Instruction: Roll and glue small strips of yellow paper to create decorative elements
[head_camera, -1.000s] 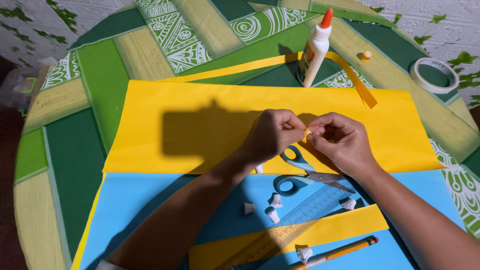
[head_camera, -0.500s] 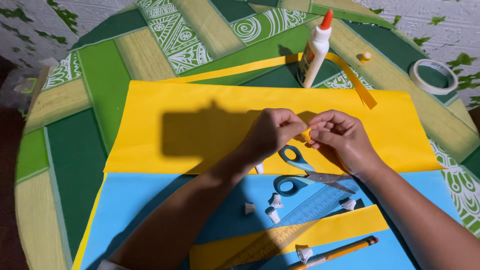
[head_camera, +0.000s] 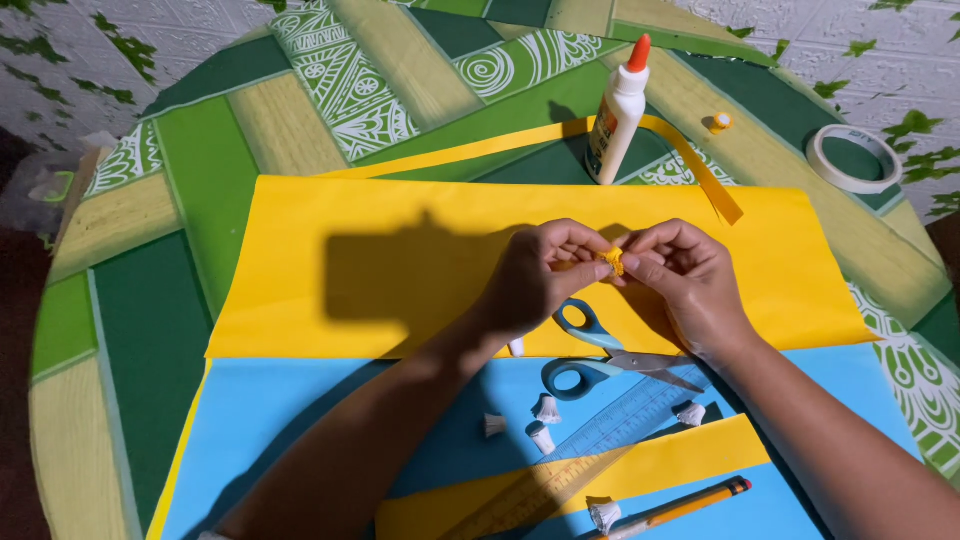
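Head view: small crumpled yellow paper bit (head_camera: 612, 262) pinched between fingertips of both hands, left (head_camera: 543, 275) and right (head_camera: 685, 278)

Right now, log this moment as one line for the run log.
left hand: pinching small yellow paper piece | right hand: pinching same piece | below: blue-handled scissors, ruler | behind: glue bottle

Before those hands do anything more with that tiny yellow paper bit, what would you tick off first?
1. Small rolled yellow paper piece pinched between both hands: ok.
2. Left hand and right hand meet over the big yellow paper sheet: ok.
3. White glue bottle with orange cap upright, cap on: ok.
4. Blue-handled scissors lying near the hands, blades shut: ok.
5. Whether there is glue on the rolled piece: cannot tell.
6. Small white paper rolls lying clear of the hands on the blue paper sheet: ok.
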